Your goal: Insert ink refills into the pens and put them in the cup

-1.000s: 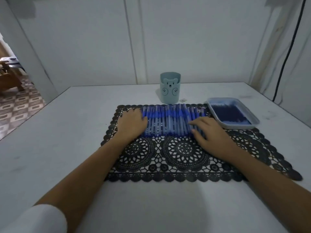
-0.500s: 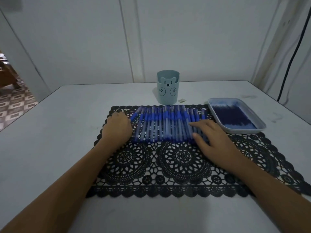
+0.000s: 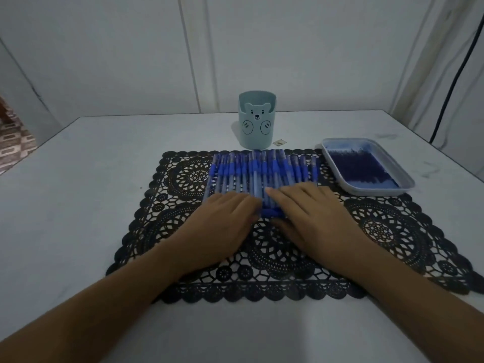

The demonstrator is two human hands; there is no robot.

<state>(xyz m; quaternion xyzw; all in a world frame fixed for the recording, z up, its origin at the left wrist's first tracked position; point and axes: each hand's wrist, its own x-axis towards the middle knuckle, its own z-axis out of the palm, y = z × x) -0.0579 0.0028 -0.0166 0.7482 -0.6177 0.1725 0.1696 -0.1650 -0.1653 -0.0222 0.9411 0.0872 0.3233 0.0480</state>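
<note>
A row of several blue pens [image 3: 262, 171] lies side by side on a black lace mat [image 3: 379, 226]. My left hand [image 3: 222, 224] rests flat on the near ends of the left pens, fingers spread, holding nothing. My right hand [image 3: 314, 218] lies flat over the near ends of the right pens, also holding nothing. The two hands almost touch at the middle. A pale blue cup [image 3: 257, 120] with a bear face stands upright just behind the pens. A pale blue tray [image 3: 408, 179] of dark blue ink refills [image 3: 361, 166] sits to the right.
The mat lies on a white table [image 3: 78, 205] set against a white wall. A small scrap [image 3: 279, 142] lies beside the cup. A black cable [image 3: 453, 82] hangs at the far right. A patterned floor shows past the table's left edge.
Both hands have slid inward and toward me along the pens: the left hand moved right from the row's left end, the right hand moved left. The pens sit tighter together.
</note>
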